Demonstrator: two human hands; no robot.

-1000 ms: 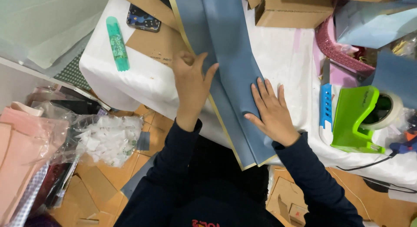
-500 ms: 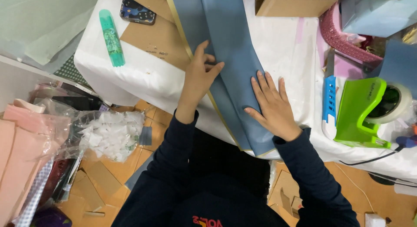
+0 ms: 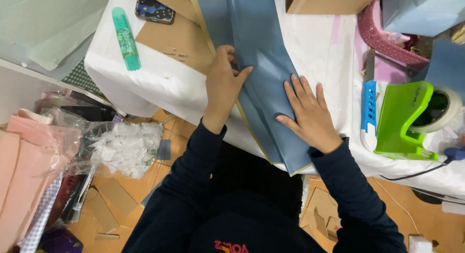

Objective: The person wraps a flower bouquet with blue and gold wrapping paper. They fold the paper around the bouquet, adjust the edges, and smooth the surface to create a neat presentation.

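Left hand point(image 3: 222, 83): fingers extended and held close together, palm down, fingertips resting on the left edge of the blue sheet point(image 3: 259, 54); the thumb is tucked toward the sheet's gold-coloured border. Nothing is gripped; the hand presses flat.

Right hand point(image 3: 310, 115): fingers spread wide, palm flat on the near right portion of the same sheet, holding nothing, pressing down.

The blue sheet is a long strip of folded material running from the far edge of the view toward the person, lying across the white-covered table point(image 3: 160, 81). Its near end hangs just past the table's near edge, between the two dark sleeves. A thin gold line runs along its left and near margins.

Left of the left hand, touching the sheet's left border, lies a flat piece of brown cardboard point(image 3: 177, 39). Further left on the table, a green tube-shaped stick point(image 3: 126, 39) lies on its side. A phone point(image 3: 154, 7) in a patterned case rests at the far end of the cardboard.

Right of the right hand, well apart from the sheet, stands a green tape dispenser point(image 3: 411, 119), with a blue-and-white tool point(image 3: 369, 110) just beside it on the left. A pink basket point(image 3: 382, 37) sits at the far right.

On the floor to the left: a clear bag of white scraps point(image 3: 126, 149) and pink sheets point(image 3: 24, 175).
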